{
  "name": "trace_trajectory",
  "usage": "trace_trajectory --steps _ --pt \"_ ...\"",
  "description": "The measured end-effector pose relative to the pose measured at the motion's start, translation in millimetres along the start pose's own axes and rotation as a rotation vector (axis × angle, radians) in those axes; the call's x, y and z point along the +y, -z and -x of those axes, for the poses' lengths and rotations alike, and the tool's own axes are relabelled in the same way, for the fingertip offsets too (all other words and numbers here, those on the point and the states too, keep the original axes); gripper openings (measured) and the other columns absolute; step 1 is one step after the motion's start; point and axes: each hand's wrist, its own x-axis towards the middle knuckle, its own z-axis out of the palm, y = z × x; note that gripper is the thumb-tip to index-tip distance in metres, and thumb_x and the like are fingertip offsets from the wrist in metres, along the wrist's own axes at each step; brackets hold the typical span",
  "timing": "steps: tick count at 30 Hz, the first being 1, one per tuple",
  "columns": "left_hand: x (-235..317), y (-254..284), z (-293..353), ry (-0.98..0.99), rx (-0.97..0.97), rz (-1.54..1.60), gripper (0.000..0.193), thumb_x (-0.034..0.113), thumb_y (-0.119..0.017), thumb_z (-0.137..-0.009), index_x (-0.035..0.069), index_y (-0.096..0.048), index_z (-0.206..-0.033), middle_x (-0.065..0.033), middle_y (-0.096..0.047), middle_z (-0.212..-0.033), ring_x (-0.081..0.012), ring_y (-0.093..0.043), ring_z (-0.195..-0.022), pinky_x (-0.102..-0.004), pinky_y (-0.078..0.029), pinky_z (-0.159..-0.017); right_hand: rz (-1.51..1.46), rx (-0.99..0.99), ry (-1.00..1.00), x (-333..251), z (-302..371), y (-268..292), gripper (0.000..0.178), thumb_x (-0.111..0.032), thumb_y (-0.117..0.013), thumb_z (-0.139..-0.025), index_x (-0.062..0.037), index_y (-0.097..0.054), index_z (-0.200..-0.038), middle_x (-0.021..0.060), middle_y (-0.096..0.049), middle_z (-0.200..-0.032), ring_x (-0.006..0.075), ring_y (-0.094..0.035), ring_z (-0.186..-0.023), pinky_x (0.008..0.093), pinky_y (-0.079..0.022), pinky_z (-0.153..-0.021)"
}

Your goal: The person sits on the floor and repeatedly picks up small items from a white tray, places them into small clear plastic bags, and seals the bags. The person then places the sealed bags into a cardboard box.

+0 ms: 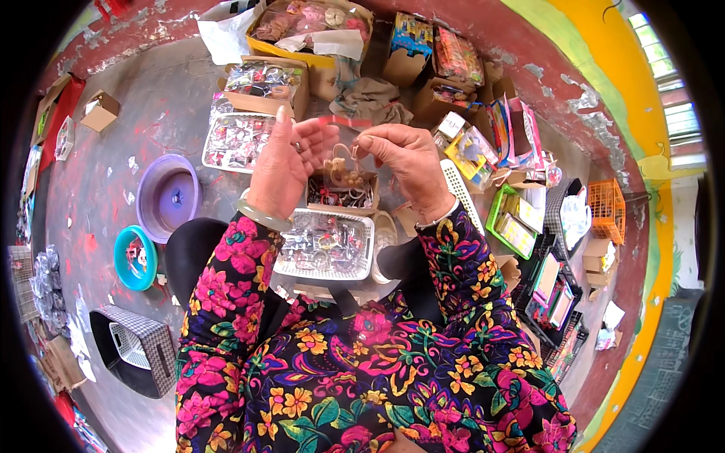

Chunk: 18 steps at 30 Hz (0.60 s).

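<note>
Your left hand [281, 167] and right hand [404, 162] are raised side by side above your lap, and together they hold a small clear plastic bag [343, 162] with a red strip along its top; the right thumb and forefinger pinch its upper edge while the left fingers close on its left side. Pale, rounded trinkets sit inside the bag, too small to tell apart. Just below the bag lies a small cardboard box [341, 198] of dark bits, and nearer to you a white mesh basket [326, 245] holds more wrapped pieces. A second white basket [236, 142] lies to the far left on the floor, with a purple basin [168, 196] and a teal bowl [134, 258] further left. Open cartons [266, 84] crowd the far wall.
</note>
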Motion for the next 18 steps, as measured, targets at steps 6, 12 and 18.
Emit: trace_trajectory --steps 6,12,18 --pt "-9 3 5 -0.029 -0.128 -0.251 0.029 0.023 -0.051 -0.091 0.000 -0.058 -0.106 -0.0078 -0.063 -0.098 -0.0113 -0.058 -0.090 -0.0247 -0.045 -0.079 -0.069 0.045 -0.081 6 -2 0 0.016 -0.015 -0.063 -0.083 -0.0002 -0.066 -0.086 0.0022 -0.064 -0.074 0.0067 -0.057 -0.068 0.0201 -0.042 -0.057" --pt "-11 2 3 -0.101 -0.058 -0.250 0.016 0.011 -0.057 -0.087 0.000 -0.063 -0.097 -0.0064 -0.065 -0.091 -0.0089 -0.059 -0.079 -0.0220 -0.046 -0.071 -0.113 0.085 -0.129 6 -4 -3 0.014 -0.016 -0.064 -0.082 -0.0021 -0.067 -0.086 0.0015 -0.064 -0.074 0.0065 -0.056 -0.067 0.0204 -0.040 -0.055" --pt "-8 2 5 -0.030 -0.054 -0.285 0.017 0.010 -0.057 -0.086 0.000 -0.063 -0.098 -0.0083 -0.063 -0.100 -0.0083 -0.059 -0.083 -0.0173 -0.046 -0.067 -0.092 0.104 -0.093 9 -5 2 0.014 -0.015 -0.064 -0.081 -0.0019 -0.067 -0.085 0.0021 -0.064 -0.075 0.0066 -0.056 -0.067 0.0205 -0.040 -0.054"
